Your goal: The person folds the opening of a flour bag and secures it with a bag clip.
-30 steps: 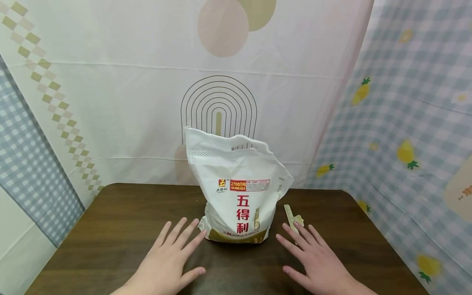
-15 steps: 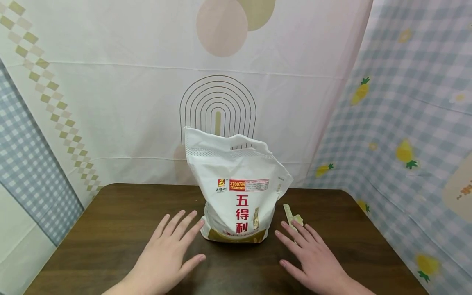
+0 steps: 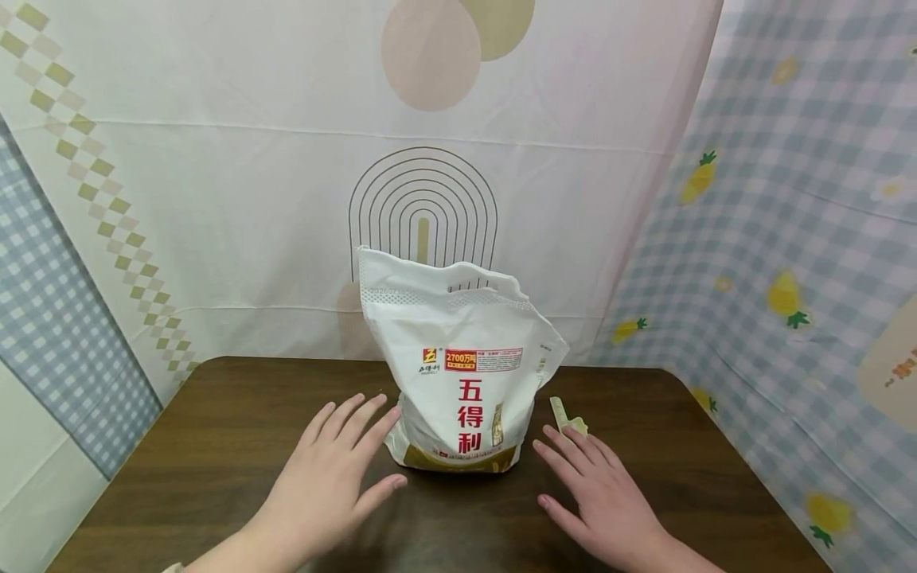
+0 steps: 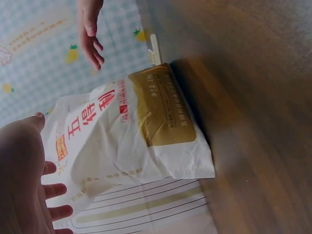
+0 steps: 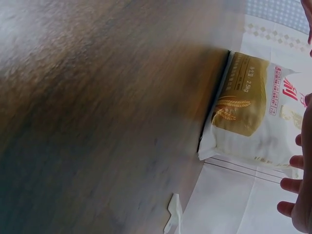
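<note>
A white flour bag [image 3: 458, 374] with red lettering and a gold base stands upright in the middle of the table, its top edge rising unevenly. To its left, my left hand [image 3: 322, 477] hovers with fingers spread, fingertips close to the bag's lower left corner; contact cannot be told from the head view. My right hand [image 3: 605, 501] is held out on the other side, fingers extended and apart from the bag. Just beyond those fingers lies a small pale plastic piece [image 3: 560, 414], long and narrow with a wider part, partly hidden by the hand. Neither hand holds anything.
The dark brown wooden table [image 3: 215, 430] has rounded far corners. Behind it hangs a white patterned cloth [image 3: 251, 223]. A blue checked cloth with pineapples [image 3: 752, 223] closes off the right side, and another checked cloth [image 3: 64, 302] the left.
My left hand has risen a little and moved slightly farther forward beside the bag. My right hand has shifted only slightly. The bag and the pale piece stay in place.
</note>
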Motion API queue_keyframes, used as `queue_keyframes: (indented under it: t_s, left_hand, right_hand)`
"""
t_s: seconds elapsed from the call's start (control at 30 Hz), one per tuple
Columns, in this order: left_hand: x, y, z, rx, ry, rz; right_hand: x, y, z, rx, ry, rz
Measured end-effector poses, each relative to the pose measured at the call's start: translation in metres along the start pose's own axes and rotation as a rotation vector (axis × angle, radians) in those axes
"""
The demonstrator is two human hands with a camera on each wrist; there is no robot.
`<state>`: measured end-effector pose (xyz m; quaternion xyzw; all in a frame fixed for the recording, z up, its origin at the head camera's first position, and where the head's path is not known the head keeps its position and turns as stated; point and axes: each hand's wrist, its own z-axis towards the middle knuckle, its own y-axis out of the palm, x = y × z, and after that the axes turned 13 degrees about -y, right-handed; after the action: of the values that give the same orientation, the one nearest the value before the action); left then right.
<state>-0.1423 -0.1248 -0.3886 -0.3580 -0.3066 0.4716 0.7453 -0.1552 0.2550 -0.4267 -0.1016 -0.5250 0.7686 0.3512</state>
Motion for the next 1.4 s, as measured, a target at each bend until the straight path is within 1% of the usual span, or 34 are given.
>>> queue_keyframes:
  t_s: [0.13,0.33,0.57,0.77,0.97,1.13,1.27,1.4]
  left_hand:
    - [0.002,-0.004,0.005,0.005,-0.008,-0.004]
    - [0.008,-0.012,0.014,-0.014,-0.035,-0.02]
    - [0.009,-0.023,0.029,0.006,-0.034,-0.027]
    - [0.01,-0.034,0.041,0.012,-0.075,-0.06]
    - [0.013,-0.036,0.05,0.029,-0.083,-0.082]
    - [0.019,-0.038,0.059,0.031,-0.086,-0.081]
    - [0.025,-0.041,0.068,0.036,-0.104,-0.08]
    - [0.03,-0.046,0.076,0.052,-0.112,-0.085]
  right_hand:
    - [-0.001,0.0,0.002,-0.003,0.018,0.006]
    - [-0.003,0.0,0.006,0.0,0.061,0.027]
    - [-0.004,0.0,0.011,-0.003,0.125,0.067]
    - [-0.001,-0.003,0.017,0.011,0.175,0.107]
    - [0.002,-0.007,0.022,0.023,0.197,0.11]
    - [0.004,-0.009,0.026,0.046,0.208,0.105]
    - [0.008,-0.008,0.03,0.051,0.262,0.132]
    - [0.011,-0.008,0.036,0.073,0.304,0.156]
